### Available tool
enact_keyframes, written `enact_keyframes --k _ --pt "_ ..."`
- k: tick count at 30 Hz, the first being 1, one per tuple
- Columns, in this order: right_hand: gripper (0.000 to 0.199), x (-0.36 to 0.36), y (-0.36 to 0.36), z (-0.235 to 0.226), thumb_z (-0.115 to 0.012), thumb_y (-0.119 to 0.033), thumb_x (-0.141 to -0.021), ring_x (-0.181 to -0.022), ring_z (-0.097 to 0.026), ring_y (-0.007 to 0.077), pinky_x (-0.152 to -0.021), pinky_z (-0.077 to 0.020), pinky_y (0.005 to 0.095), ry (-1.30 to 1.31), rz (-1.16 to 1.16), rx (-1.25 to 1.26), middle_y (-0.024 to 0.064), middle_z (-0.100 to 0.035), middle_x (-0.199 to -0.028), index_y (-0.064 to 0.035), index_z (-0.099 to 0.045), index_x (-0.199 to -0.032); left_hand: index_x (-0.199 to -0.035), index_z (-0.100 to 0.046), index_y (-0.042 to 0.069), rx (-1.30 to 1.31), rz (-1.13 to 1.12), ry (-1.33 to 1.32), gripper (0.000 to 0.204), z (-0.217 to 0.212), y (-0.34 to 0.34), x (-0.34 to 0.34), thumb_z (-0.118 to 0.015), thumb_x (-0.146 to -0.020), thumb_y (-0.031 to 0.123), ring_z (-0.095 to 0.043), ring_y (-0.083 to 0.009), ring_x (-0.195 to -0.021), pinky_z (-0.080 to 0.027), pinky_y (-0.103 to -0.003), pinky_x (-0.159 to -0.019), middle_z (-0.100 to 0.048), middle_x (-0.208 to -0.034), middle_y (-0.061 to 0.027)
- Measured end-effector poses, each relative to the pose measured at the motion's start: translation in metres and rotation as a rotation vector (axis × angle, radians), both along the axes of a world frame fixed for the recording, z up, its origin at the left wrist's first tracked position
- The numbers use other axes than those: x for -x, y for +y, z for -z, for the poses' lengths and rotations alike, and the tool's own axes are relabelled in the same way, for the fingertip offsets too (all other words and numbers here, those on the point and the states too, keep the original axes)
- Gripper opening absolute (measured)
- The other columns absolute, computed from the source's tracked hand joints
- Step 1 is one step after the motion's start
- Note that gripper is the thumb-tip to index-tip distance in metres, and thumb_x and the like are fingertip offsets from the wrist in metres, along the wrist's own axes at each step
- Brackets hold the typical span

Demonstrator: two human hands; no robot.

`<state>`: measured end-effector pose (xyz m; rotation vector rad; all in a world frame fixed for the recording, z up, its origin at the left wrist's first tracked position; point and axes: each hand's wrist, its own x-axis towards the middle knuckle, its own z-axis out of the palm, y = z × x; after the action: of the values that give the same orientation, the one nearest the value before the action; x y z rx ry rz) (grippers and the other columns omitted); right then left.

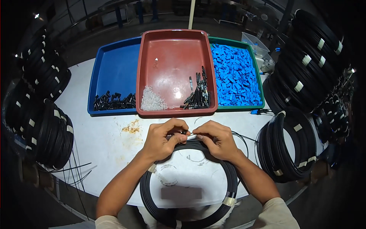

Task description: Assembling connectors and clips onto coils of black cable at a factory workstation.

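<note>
Left hand [163,140] and right hand [218,140] are pinching a small pale piece [191,134], its axis running roughly crosswise between their fingertips, near the far edge of the black cable coil [231,177].

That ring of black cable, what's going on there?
A person's left hand and right hand meet over the far side of a black cable coil, with a small part pinched between them and mostly hidden. The coil reaches past the near edge of the white table. Beyond the hands sit a blue tray, a red tray and a green tray, each holding small pieces.
</note>
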<state>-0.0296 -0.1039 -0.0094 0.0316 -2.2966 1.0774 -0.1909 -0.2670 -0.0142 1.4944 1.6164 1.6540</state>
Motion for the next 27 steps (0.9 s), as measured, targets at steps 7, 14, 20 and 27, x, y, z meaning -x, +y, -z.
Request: enact_keyframes --k 7,14,20,27 --pt "0.021 0.003 0.000 0.004 -0.066 0.005 -0.085 -0.073 -0.066 0.0232 -0.064 -0.0522 0.0327 0.049 -0.010 -0.005 0.0126 -0.068 -0.088 -0.0013 -0.073 -0.103 -0.098 -0.065 -0.003 -0.014 -0.029 -0.075 0.014 0.002 -0.004 -0.001 -0.065 -0.084 -0.008 -0.070 -0.0125 -0.068 -0.056 -0.025 -0.062 -0.074 -0.083 -0.0123" --pt "0.017 0.000 -0.001 0.001 -0.067 0.004 -0.086 -0.072 -0.066 0.0213 -0.063 -0.0517 0.0314 0.034 0.012 -0.010 0.0116 -0.069 -0.087 -0.0012 -0.073 -0.101 -0.120 -0.053 0.002 -0.035 -0.148 0.007 0.040 -0.003 -0.001 -0.008 -0.071 -0.085 -0.005 -0.066 -0.0083 -0.066 -0.051 -0.021 -0.060 -0.076 -0.087 -0.0119" --pt "0.010 -0.001 -0.003 -0.004 -0.071 0.000 -0.087 -0.072 -0.066 0.0211 -0.062 -0.0516 0.0315 0.041 0.048 0.000 0.0118 -0.069 -0.086 -0.0007 -0.071 -0.097 -0.128 -0.044 0.004 -0.113 -0.159 0.257 0.052 0.004 0.003 0.000 -0.073 -0.085 -0.001 -0.068 -0.0108 -0.074 -0.050 -0.022 -0.063 -0.076 -0.092 -0.0097" --pt "0.013 0.000 -0.003 -0.004 -0.071 0.003 -0.086 -0.073 -0.067 0.0245 -0.065 -0.0534 0.0337 0.109 0.030 -0.068 0.0123 -0.068 -0.086 -0.0002 -0.071 -0.099 -0.126 -0.045 0.005 -0.081 -0.136 0.149 0.050 0.005 0.004 -0.005 -0.074 -0.086 0.001 -0.063 -0.0095 -0.068 -0.050 -0.024 -0.062 -0.077 -0.092 -0.0127"
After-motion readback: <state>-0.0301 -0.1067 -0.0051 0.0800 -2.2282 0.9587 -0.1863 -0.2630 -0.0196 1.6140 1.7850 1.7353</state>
